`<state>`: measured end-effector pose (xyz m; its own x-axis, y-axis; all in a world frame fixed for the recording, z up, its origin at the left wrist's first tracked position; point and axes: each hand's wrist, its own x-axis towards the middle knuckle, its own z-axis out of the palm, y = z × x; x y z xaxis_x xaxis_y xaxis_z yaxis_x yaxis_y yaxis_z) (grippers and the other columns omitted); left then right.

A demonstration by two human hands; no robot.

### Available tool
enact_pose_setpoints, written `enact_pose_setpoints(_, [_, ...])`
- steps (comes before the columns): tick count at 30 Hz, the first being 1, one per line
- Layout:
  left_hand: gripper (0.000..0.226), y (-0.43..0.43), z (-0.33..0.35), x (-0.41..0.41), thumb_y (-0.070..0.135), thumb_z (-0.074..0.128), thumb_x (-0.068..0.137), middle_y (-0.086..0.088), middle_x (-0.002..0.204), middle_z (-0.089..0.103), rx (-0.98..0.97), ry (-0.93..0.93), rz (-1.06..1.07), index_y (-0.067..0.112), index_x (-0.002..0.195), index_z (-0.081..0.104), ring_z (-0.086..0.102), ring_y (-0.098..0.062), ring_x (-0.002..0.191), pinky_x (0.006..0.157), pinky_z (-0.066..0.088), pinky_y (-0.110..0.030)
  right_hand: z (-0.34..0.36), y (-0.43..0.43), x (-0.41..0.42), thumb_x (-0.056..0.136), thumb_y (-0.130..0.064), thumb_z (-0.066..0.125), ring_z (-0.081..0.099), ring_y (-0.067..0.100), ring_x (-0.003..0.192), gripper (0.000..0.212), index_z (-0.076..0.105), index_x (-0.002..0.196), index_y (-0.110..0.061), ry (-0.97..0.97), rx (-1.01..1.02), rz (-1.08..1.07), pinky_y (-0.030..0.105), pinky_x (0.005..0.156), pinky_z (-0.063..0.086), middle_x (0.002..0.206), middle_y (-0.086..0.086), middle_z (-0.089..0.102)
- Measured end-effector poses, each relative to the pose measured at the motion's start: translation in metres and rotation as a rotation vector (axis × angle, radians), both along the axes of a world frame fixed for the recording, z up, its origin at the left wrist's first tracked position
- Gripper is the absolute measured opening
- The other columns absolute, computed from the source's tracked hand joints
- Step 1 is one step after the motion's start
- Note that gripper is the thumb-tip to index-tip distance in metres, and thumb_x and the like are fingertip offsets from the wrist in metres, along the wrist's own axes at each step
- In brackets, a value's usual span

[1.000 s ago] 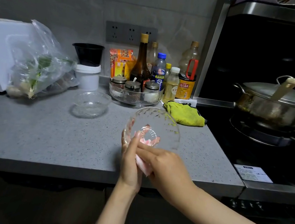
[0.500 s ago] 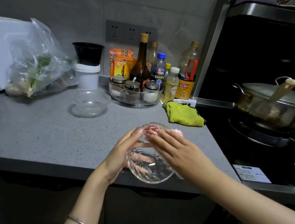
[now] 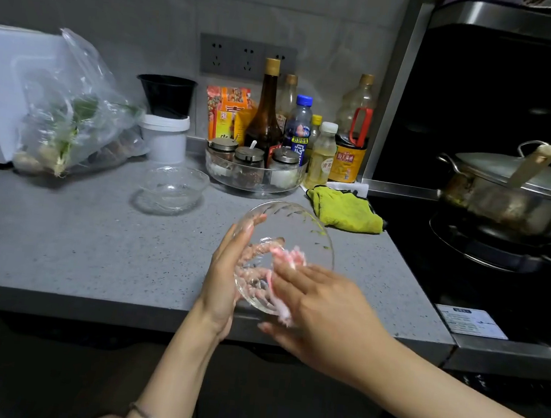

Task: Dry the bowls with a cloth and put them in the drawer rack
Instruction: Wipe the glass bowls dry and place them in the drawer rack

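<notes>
Over grey desk (image 3: 56,252) edge, left hand (image 3: 225,278) grips clear glass bowl (image 3: 303,225) from 9 o'clock; right hand (image 3: 320,313) pinches pink cloth (image 3: 291,257) on its 5 o'clock rim.

The right grip (image 3: 318,303) is smeared by motion, so its fingertips have no clear outline. The pink cloth (image 3: 287,256) it holds is blurred too and mostly covered by that grip. The left grip (image 3: 225,278) has its fingers behind the glass bowl (image 3: 299,225), seen only warped through the glass. Far right of both grips, the pot (image 3: 515,198) is cut by the frame edge, and the sticker (image 3: 470,321) below it is too small to read.
</notes>
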<state>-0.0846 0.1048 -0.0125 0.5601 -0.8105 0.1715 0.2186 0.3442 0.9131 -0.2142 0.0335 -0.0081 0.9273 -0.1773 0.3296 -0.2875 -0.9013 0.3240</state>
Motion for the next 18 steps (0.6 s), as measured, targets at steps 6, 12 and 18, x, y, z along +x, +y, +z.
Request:
enact_pose_setpoints(6, [0.043,0.001,0.003,-0.005,0.041,0.038,0.095,-0.01,0.119,0.068,0.006,0.024,-0.089,0.02,0.127,0.058,0.065,-0.02,0.109,0.088,0.054,-0.037,0.002,-0.008,0.008,0.083,-0.067,0.039,0.046,0.025,0.132,0.082,0.047,0.139,-0.007,-0.058,-0.036,0.032,0.038,0.108,0.035,0.145,0.011,0.045])
enact_pose_setpoints(12, [0.047,0.002,0.004,0.001,0.051,0.044,0.083,-0.005,0.117,0.069,-0.005,0.013,-0.015,0.03,0.122,0.06,0.065,-0.026,0.11,0.073,0.056,-0.034,0.019,0.009,0.007,0.086,-0.053,0.057,0.057,0.028,0.118,0.063,0.054,0.132,-0.01,0.108,0.075,0.016,0.037,0.092,0.052,0.141,0.01,0.051])
enact_pose_setpoints(18, [0.04,0.004,0.004,-0.008,0.041,0.038,0.096,-0.005,0.111,0.072,0.028,0.108,-0.098,0.026,0.107,0.073,0.068,-0.02,0.104,0.087,0.056,-0.038,0.006,-0.005,0.016,0.081,-0.069,0.036,0.047,0.025,0.131,0.084,0.05,0.137,-0.007,-0.074,0.012,0.013,0.042,0.107,0.036,0.143,0.009,0.048])
